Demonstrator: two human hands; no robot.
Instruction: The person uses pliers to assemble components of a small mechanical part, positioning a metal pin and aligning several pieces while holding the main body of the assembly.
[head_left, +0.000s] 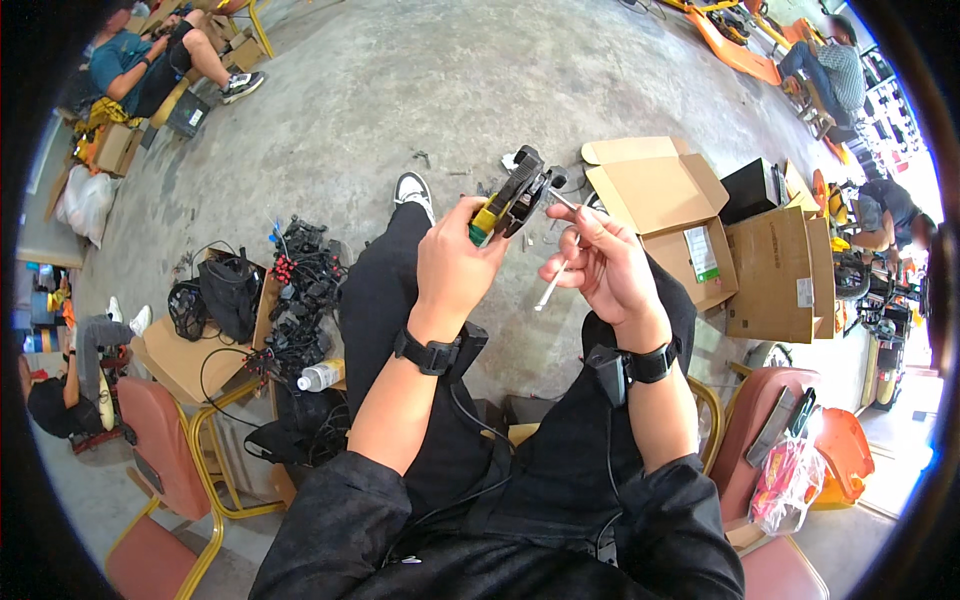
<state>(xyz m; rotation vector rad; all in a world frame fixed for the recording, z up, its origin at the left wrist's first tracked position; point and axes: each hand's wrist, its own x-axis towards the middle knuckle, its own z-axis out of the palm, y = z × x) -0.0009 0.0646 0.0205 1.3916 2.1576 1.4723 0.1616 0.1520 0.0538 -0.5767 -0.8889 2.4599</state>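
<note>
My left hand (452,262) is closed around a black and yellow mechanical part (520,195), held up in front of my knees. The part has a dark, blocky body and a yellow-green section near my palm; its exact kind I cannot make out. My right hand (615,270), just to the right of it, grips a thin silver L-shaped hex key (549,290) between thumb and fingers. One end of the key reaches to the right side of the part, and the other hangs down past my fingers. Whether the tip sits in a screw is too small to tell.
Left of my legs lie a heap of black cabled parts (300,270), a plastic bottle (320,376) and an open carton (190,350). Cardboard boxes (770,270) stand on the right. Chairs (165,430) flank me. Small bits lie on the concrete floor (400,90); other people sit farther off.
</note>
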